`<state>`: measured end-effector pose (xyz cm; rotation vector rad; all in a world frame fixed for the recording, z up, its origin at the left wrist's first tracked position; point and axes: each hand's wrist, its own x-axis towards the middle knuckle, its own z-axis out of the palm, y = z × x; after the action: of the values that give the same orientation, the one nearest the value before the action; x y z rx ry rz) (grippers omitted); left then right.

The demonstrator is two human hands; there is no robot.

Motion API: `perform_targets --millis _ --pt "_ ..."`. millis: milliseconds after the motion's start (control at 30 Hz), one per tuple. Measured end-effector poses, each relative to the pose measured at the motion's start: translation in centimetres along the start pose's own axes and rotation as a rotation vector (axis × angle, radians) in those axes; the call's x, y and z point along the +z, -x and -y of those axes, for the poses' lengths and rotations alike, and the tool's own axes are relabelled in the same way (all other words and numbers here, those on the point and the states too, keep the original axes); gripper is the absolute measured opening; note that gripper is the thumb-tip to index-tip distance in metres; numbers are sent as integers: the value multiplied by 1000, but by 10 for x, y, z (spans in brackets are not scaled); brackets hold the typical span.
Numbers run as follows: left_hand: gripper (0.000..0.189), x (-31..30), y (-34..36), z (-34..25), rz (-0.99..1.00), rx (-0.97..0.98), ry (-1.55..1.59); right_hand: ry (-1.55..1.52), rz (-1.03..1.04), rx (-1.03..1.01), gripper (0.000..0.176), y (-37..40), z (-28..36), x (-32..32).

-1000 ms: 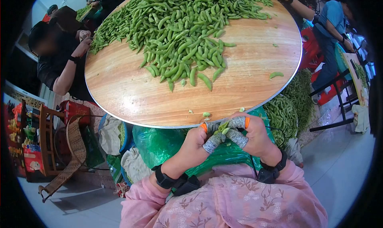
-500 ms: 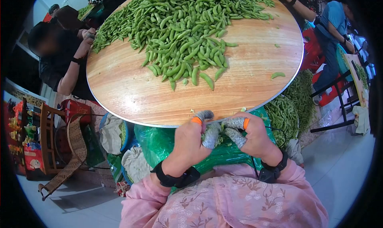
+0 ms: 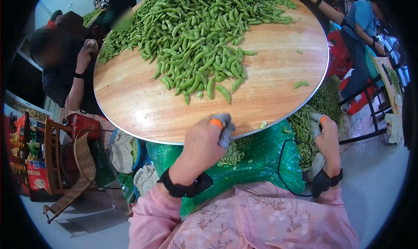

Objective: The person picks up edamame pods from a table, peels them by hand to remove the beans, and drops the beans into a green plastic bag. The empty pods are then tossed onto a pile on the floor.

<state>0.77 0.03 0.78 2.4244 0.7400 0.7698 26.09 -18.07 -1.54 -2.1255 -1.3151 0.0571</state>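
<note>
My left hand (image 3: 203, 141) is closed, its grey fingertip covers and orange band curled together at the round wooden table's (image 3: 270, 96) near edge. Whatever it may hold is hidden. Below it, pale shelled beans (image 3: 232, 156) lie on green plastic sheeting (image 3: 261, 164) over my lap. Off to the right, my right hand (image 3: 326, 138) is low over a heap of green pods (image 3: 302, 133). Its covered fingers point at the heap, and their grip is hard to make out. A large pile of edamame pods (image 3: 191, 44) covers the table's far half.
A single pod (image 3: 301, 84) lies near the table's right rim. At the left a person (image 3: 58, 70) sits by the table; another person (image 3: 363, 35) sits at the right. A wooden chair (image 3: 54, 157) and a cloth-covered blue tub (image 3: 122, 149) stand at the lower left.
My hands have come apart. My right hand has moved right and down to the pod heap, while my left stays at the table edge. The person at left has raised a hand.
</note>
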Motion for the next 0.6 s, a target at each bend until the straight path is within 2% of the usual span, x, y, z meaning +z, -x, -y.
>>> perform_targets --millis 33,67,100,133,167,200,233,300,367,433,500,567,600 --pt "21 0 -10 1 -5 3 -1 349 24 19 22 1 -8 -3" --pt "23 0 -21 1 17 -88 -153 347 18 10 22 0 -2 -5" --pt "27 -1 -32 1 39 -183 -309 184 6 115 26 -3 10 -7" --pt "27 0 -43 3 29 -182 -314 21 -5 222 30 -4 20 -6" --pt "28 4 -54 5 109 -243 -391 20 -11 218 30 -5 27 -2" --pt "29 9 -62 6 185 -306 -468 -82 -37 91 31 -7 33 6" --pt "29 13 -66 8 170 -312 -477 -190 -57 -43 32 -11 42 15" --pt "27 17 -70 17 216 -274 -522 -196 21 -85 31 -17 67 20" --pt "20 23 -66 26 117 -214 -503 65 124 -254 30 -18 81 35" --pt "9 21 -61 27 82 -155 -526 -82 191 -321 30 -17 87 42" --pt "14 19 -56 31 88 -166 -458 -219 257 -370 30 -14 92 46" --pt "14 11 -46 29 95 -93 -421 -473 219 -42 35 -14 97 48" --pt "14 9 -38 24 107 -77 -296 -615 223 36 40 -15 101 48"
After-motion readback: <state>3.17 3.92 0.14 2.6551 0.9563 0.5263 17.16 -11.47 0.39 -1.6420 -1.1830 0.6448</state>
